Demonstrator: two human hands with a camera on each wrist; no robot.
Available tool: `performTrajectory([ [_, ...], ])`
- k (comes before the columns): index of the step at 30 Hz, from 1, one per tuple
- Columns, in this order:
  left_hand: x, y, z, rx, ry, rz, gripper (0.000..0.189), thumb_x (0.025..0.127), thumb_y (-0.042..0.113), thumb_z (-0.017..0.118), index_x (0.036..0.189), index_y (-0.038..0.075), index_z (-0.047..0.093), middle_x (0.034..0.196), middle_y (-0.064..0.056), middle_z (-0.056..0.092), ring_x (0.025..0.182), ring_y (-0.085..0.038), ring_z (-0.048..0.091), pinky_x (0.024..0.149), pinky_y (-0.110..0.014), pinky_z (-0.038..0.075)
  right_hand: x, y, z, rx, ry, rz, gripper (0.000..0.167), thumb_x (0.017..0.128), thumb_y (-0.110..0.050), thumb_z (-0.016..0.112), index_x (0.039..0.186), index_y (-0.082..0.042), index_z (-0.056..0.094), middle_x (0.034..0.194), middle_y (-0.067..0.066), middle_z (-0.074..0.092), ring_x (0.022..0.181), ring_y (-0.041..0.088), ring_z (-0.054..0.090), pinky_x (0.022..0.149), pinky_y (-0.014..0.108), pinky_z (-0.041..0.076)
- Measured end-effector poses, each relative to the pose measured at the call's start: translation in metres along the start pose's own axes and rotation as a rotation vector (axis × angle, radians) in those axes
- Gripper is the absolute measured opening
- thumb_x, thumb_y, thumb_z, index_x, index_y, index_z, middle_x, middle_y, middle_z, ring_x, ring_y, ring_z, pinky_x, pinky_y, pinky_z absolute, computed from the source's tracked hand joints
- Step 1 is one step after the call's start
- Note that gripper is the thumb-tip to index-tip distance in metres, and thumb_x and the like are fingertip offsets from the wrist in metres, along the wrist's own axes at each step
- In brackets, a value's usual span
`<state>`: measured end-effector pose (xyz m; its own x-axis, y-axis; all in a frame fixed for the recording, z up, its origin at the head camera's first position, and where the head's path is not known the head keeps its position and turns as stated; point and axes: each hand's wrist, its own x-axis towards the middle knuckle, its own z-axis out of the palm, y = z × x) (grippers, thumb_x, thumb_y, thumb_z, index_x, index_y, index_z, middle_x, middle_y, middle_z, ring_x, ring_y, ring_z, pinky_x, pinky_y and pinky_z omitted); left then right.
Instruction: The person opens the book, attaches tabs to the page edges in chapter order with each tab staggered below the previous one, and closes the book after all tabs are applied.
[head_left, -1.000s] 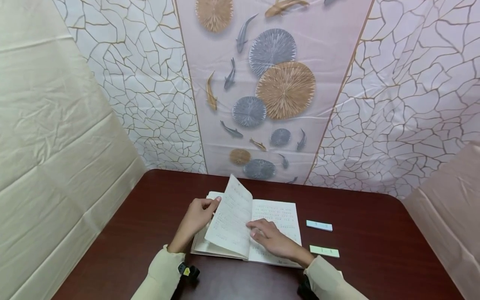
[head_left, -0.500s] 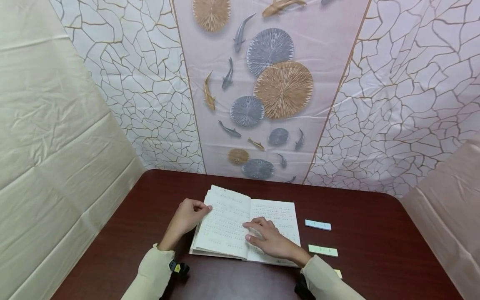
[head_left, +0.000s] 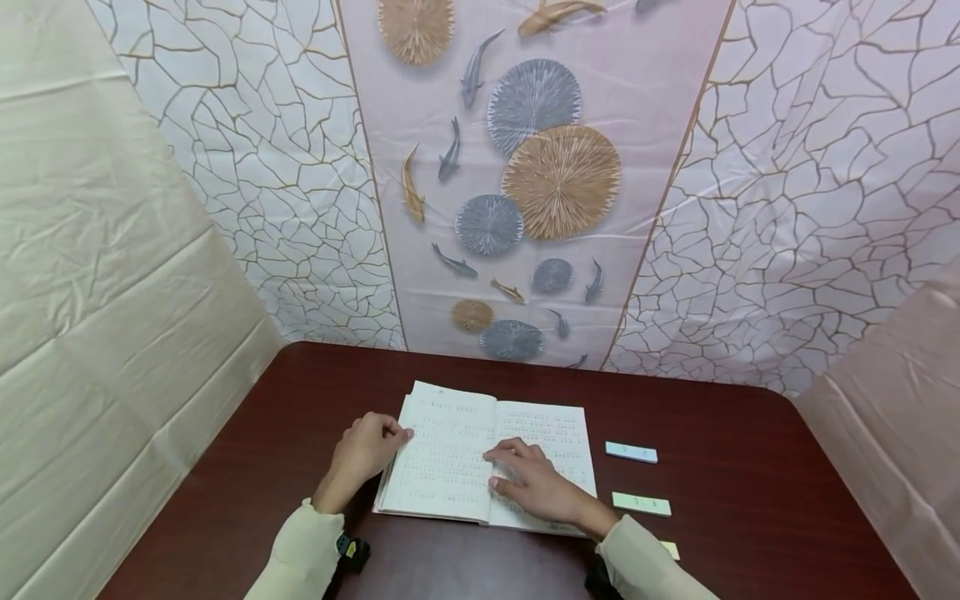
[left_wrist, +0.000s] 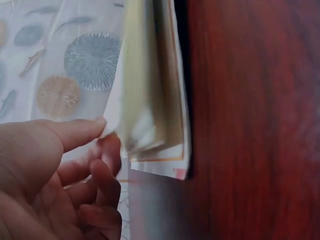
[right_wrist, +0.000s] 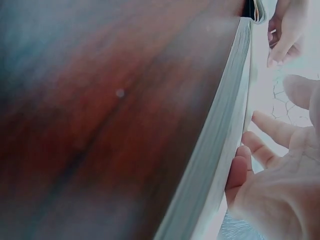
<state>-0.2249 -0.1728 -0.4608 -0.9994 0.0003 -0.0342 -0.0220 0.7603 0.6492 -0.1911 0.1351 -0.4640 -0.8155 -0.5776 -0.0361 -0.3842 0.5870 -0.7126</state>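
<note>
An open book (head_left: 450,450) with printed pages lies on the dark red table. At its left edge, my left hand (head_left: 365,454) pinches a page (left_wrist: 114,112) between thumb and forefinger, as the left wrist view shows. The page lies nearly flat over the left half. My right hand (head_left: 536,483) rests on the right-hand page near the spine, fingers spread and loosely bent. From the right wrist camera, the book's thick page block (right_wrist: 215,145) runs beneath that hand.
Right of the book lie small paper strips on the table (head_left: 735,467): a blue one (head_left: 631,452), a green one (head_left: 641,504) and a yellow one (head_left: 671,550) partly hidden by the right sleeve. A patterned cloth (head_left: 517,250) hangs behind the table.
The raised page has come down to the left and now lies nearly flat. My left hand has moved left and down with its edge; my right hand has stayed on the right page.
</note>
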Motion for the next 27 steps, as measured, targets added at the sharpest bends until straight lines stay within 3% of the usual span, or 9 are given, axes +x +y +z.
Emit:
performTrajectory([
  [5, -0.007, 0.009, 0.002, 0.060, 0.086, 0.058, 0.023, 0.096, 0.024, 0.079, 0.108, 0.007, 0.071, 0.086, -0.002, 0.063, 0.062, -0.018, 0.050, 0.054, -0.033, 0.041, 0.000, 0.000, -0.001, -0.035, 0.000, -0.008, 0.043, 0.109, -0.027, 0.060, 0.148, -0.011, 0.060, 0.149, 0.011, 0.050, 0.130, 0.032, 0.044, 0.106, 0.062, 0.039],
  [11, -0.020, 0.026, 0.016, 0.118, 0.141, 0.189, 0.040, 0.090, 0.018, 0.086, 0.123, 0.004, 0.069, 0.112, -0.014, 0.068, 0.100, -0.029, 0.065, 0.081, -0.046, 0.056, 0.001, 0.001, -0.002, -0.059, -0.001, -0.030, 0.043, 0.107, -0.024, 0.063, 0.147, -0.007, 0.061, 0.146, 0.012, 0.052, 0.128, 0.034, 0.047, 0.106, 0.062, 0.040],
  [15, -0.030, 0.036, 0.025, 0.137, 0.111, 0.276, 0.039, 0.087, 0.018, 0.087, 0.121, 0.007, 0.072, 0.122, -0.016, 0.067, 0.113, -0.034, 0.065, 0.088, -0.050, 0.058, 0.002, 0.002, -0.002, -0.064, -0.006, -0.043, 0.044, 0.106, -0.022, 0.065, 0.147, -0.007, 0.060, 0.147, 0.013, 0.052, 0.128, 0.035, 0.047, 0.106, 0.063, 0.041],
  [20, -0.036, 0.045, 0.034, 0.194, 0.053, 0.380, 0.032, 0.087, 0.020, 0.087, 0.116, 0.012, 0.074, 0.122, -0.012, 0.067, 0.110, -0.033, 0.066, 0.083, -0.048, 0.058, 0.002, 0.003, -0.002, -0.072, -0.014, -0.049, 0.046, 0.104, -0.020, 0.067, 0.148, -0.007, 0.060, 0.147, 0.013, 0.052, 0.131, 0.037, 0.047, 0.107, 0.064, 0.041],
  [27, -0.039, 0.053, 0.044, 0.264, -0.029, 0.467, 0.030, 0.087, 0.026, 0.086, 0.112, 0.011, 0.077, 0.116, -0.008, 0.069, 0.107, -0.031, 0.065, 0.088, -0.045, 0.056, 0.002, 0.003, -0.003, -0.077, -0.021, -0.059, 0.048, 0.104, -0.021, 0.067, 0.149, -0.006, 0.058, 0.148, 0.015, 0.051, 0.133, 0.040, 0.046, 0.109, 0.066, 0.039],
])
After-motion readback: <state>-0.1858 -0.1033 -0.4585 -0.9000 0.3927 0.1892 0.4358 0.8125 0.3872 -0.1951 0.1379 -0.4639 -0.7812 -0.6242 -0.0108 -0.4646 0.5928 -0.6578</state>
